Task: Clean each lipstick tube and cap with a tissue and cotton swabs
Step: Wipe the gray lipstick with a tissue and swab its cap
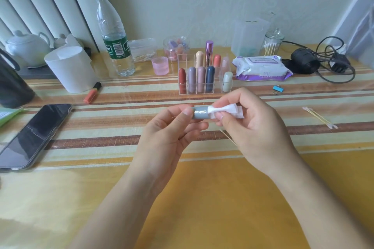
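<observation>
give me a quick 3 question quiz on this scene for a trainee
1. True or false: the left hand grips a grey tube.
2. What does the right hand pinch against the tube's end? A clip, B tissue, C bottle.
3. Fill in: the phone lies on the table to the ___ of both hands.
Key: 1 true; 2 B; 3 left.
</observation>
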